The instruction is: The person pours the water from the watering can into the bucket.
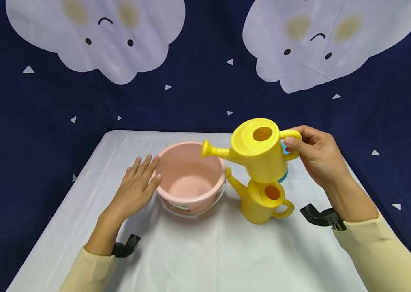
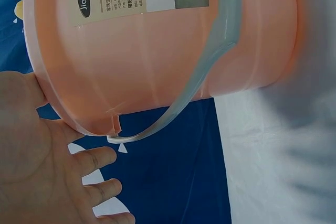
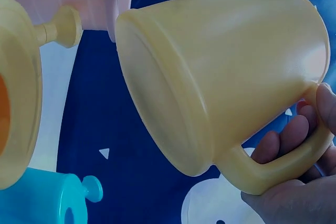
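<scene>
My right hand grips the handle of a yellow watering can, held up in the air with its spout reaching over the right rim of a pink bucket. In the right wrist view, curled fingers wrap the handle of that watering can. My left hand lies against the bucket's left rim with its fingers straight. The left wrist view has the left palm beside the bucket's rim, fingers spread.
A second yellow watering can stands on the white-covered table, right of the bucket. Behind the raised can is a blue object, seen as a turquoise piece with a knob in the right wrist view. A dark blue cloud-print cloth hangs behind.
</scene>
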The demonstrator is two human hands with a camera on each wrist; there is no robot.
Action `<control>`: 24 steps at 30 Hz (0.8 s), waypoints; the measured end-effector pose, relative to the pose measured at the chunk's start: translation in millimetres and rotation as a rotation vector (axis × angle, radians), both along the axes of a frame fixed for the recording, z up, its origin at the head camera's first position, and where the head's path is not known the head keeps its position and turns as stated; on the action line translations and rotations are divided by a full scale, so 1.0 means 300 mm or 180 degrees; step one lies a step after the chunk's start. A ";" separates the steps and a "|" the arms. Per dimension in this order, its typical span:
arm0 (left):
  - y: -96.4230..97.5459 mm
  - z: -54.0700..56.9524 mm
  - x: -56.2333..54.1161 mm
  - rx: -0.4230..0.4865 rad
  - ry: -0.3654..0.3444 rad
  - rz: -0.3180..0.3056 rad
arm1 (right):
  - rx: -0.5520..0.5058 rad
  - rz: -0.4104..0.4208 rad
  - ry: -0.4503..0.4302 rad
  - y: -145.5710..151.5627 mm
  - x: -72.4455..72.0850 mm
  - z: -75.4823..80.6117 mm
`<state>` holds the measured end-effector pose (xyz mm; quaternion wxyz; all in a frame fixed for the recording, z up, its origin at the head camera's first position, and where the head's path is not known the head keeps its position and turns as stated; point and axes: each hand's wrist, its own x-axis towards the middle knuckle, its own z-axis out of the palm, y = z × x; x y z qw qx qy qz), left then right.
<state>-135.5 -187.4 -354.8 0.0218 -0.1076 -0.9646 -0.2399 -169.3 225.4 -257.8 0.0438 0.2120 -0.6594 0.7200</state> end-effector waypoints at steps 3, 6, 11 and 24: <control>0.001 -0.003 0.004 -0.0003 0.0002 -0.0002 | 0.0015 -0.0022 0.0004 0.001 0.000 -0.001; -0.001 -0.005 0.007 -0.0002 -0.0002 0.0006 | 0.0025 -0.0044 0.0009 0.001 -0.002 0.000; -0.002 -0.002 0.008 0.0016 -0.0014 0.0010 | 0.0082 -0.0103 0.0030 -0.001 -0.005 0.005; 0.003 -0.005 0.001 0.0029 -0.0011 -0.0005 | 0.0468 -0.0288 0.0003 -0.012 -0.020 0.036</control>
